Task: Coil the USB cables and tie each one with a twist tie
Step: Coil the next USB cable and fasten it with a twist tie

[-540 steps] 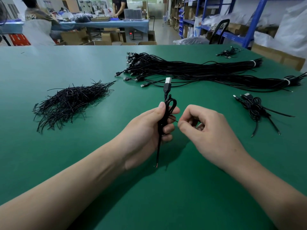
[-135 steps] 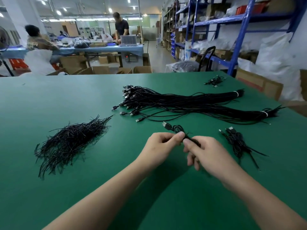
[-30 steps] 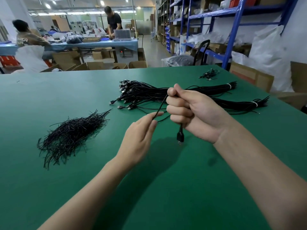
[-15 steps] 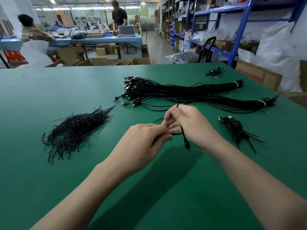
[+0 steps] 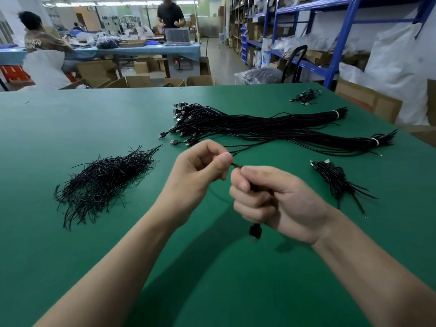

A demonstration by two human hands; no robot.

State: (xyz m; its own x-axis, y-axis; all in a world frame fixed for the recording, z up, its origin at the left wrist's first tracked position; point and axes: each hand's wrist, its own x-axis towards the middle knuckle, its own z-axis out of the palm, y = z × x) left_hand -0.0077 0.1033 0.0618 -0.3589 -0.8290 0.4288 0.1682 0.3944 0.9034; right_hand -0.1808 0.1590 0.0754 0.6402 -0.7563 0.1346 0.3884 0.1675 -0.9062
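My right hand (image 5: 273, 199) grips a black USB cable (image 5: 255, 231); its plug hangs out below my fist over the green table (image 5: 70, 119). My left hand (image 5: 200, 171) pinches the same cable between thumb and forefinger just left of my right hand, and the thin wire runs from there toward the far bundle. How much cable is wound inside my right fist is hidden. A pile of black twist ties (image 5: 103, 182) lies to the left. Tied coils (image 5: 335, 178) lie to the right.
A long bundle of loose USB cables (image 5: 259, 128) lies across the far middle of the table. A small heap of cables (image 5: 306, 96) sits at the far right corner. Blue shelving (image 5: 337, 38) and cardboard boxes (image 5: 368, 100) stand beyond the right edge. Two people work at a distant table.
My right hand has dropped and turned so the plug now hangs lower below the fist. My left hand has shifted to a pinch on the wire just left of it.
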